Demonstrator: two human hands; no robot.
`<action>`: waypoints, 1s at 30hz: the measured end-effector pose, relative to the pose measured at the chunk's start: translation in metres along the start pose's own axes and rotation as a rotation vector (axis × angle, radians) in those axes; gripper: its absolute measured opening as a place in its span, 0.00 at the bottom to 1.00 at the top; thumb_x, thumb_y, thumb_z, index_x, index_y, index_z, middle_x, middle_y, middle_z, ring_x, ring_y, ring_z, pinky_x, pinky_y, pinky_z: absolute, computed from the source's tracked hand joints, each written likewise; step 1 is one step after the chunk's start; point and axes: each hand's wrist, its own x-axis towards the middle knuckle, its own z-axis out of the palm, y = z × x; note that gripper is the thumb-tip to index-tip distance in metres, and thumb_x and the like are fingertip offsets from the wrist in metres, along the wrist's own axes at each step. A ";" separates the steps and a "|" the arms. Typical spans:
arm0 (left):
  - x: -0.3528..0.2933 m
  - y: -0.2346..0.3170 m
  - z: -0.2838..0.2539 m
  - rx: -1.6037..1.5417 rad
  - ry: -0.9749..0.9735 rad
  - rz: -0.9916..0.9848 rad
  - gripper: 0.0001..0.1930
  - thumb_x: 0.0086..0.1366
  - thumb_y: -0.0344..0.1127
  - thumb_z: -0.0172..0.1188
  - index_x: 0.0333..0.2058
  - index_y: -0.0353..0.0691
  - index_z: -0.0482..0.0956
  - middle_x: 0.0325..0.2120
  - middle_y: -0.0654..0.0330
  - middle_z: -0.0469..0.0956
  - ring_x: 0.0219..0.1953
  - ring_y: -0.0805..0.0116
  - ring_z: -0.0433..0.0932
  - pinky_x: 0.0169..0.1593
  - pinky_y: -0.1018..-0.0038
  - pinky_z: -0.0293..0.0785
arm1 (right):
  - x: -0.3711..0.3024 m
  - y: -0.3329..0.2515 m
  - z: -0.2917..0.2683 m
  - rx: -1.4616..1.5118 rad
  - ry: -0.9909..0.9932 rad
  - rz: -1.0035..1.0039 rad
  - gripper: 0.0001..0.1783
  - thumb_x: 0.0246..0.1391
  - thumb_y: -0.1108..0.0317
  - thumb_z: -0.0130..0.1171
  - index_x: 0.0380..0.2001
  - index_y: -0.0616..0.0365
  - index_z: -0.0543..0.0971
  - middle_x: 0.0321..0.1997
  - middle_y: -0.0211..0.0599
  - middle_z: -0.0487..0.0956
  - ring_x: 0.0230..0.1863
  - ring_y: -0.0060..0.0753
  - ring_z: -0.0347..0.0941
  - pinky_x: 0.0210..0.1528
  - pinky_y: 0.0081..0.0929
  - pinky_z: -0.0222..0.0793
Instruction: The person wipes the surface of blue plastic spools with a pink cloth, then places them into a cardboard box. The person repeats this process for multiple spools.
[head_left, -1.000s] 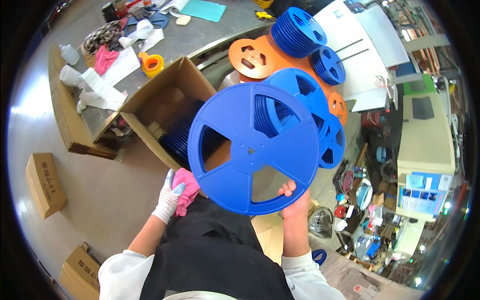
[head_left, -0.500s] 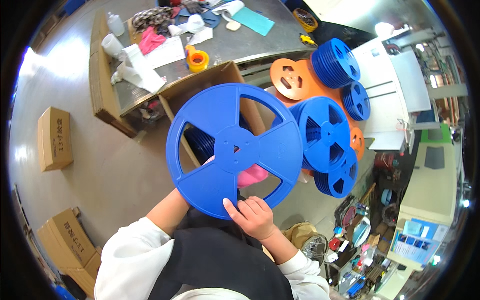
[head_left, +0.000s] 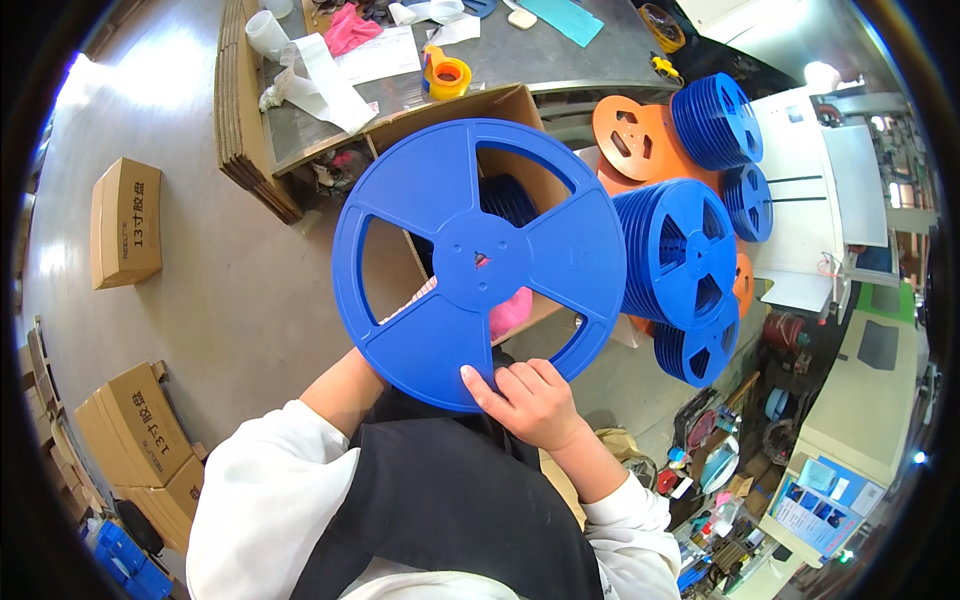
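Note:
A large blue plastic reel [head_left: 408, 195] with three wide cut-outs is held up flat before my chest. My right hand [head_left: 532, 402] grips its near rim, thumb on the upper face and the other fingers curled at the edge. My left forearm [head_left: 345, 388] passes under the reel's left side. Most of my left hand is hidden behind it; a bit of skin [head_left: 412, 300] shows through the left cut-out. Something pink and soft, like a cloth [head_left: 511, 313], shows through the near cut-out; its hold is hidden. Beyond the reel is an open cardboard box [head_left: 520, 108] with dark blue reels [head_left: 508, 200] inside.
Stacks of blue reels [head_left: 690, 255] stand at the right beside orange reels [head_left: 628, 140]. The metal workbench [head_left: 560, 62] ahead carries a yellow tape dispenser [head_left: 446, 74], papers and a pink cloth [head_left: 350, 30]. Closed cartons [head_left: 127, 223] sit on the floor at left.
In the picture the reel sits slightly higher and farther right, with my right hand still on its near rim. The surroundings have shifted right and up as my view turned.

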 end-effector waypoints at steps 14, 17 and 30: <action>-0.124 0.034 -0.147 0.655 0.837 0.203 0.41 0.59 0.30 0.66 0.68 0.38 0.57 0.61 0.52 0.69 0.62 0.60 0.69 0.65 0.67 0.66 | -0.002 0.010 -0.053 0.041 -0.130 -0.159 0.19 0.47 0.72 0.59 0.46 0.49 0.83 0.18 0.22 0.60 0.19 0.22 0.60 0.24 0.20 0.54; -0.094 0.088 -0.065 1.326 0.558 0.155 0.42 0.53 0.28 0.64 0.67 0.35 0.58 0.59 0.50 0.71 0.64 0.59 0.67 0.67 0.67 0.60 | 0.010 0.004 -0.057 0.059 -0.142 -0.260 0.14 0.46 0.71 0.60 0.39 0.51 0.85 0.16 0.22 0.60 0.18 0.21 0.60 0.24 0.19 0.53; -0.049 0.069 0.029 1.366 0.082 0.292 0.23 0.55 0.28 0.63 0.51 0.42 0.76 0.33 0.50 0.79 0.35 0.56 0.79 0.41 0.67 0.75 | 0.061 -0.012 -0.088 0.043 -0.279 -0.553 0.11 0.48 0.67 0.57 0.34 0.58 0.83 0.16 0.22 0.67 0.19 0.22 0.65 0.27 0.21 0.56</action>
